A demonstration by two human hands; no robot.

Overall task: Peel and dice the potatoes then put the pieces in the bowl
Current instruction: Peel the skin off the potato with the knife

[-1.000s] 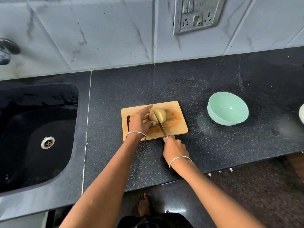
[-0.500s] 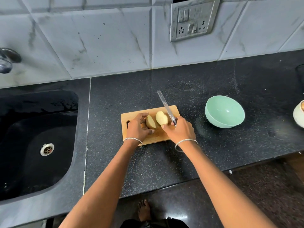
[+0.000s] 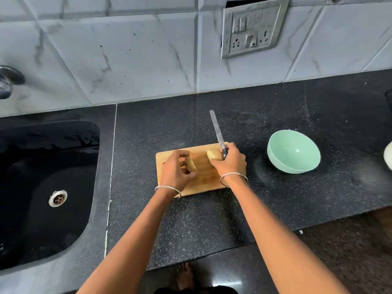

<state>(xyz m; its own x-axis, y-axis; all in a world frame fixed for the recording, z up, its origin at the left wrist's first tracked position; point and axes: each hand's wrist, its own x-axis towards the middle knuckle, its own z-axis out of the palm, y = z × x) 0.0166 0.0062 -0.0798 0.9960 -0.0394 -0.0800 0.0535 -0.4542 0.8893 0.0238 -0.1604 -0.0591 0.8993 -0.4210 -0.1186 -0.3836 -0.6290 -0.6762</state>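
Since the halves parted, left hand (image 3: pixel 176 170) grasps the left potato half (image 3: pixel 191 165), drawn aside; right hand (image 3: pixel 230 164), fingers (image 3: pixel 232 147) clenching the knife (image 3: pixel 217 132), touches the right potato half (image 3: pixel 214 155).

We look on a black speckled stone desk (image 3: pixel 275 115) under white marble-veined wall tiles (image 3: pixel 127 56) with a steel switch-and-socket plate (image 3: pixel 252 28), a black sunken sink (image 3: pixel 31 166) at left, and dark glossy floor (image 3: pixel 350 251) below.

Both forearms reach forward and converge. Left hand (image 3: pixel 177 169): palm down, fingers (image 3: pixel 183 153) curled, pinching a potato half (image 3: pixel 191 165) against the thumb. Right hand (image 3: pixel 231 164): knuckles up, wrapped round a knife (image 3: pixel 217 132), blade pointing away beyond the fingers. Hands near, not touching.
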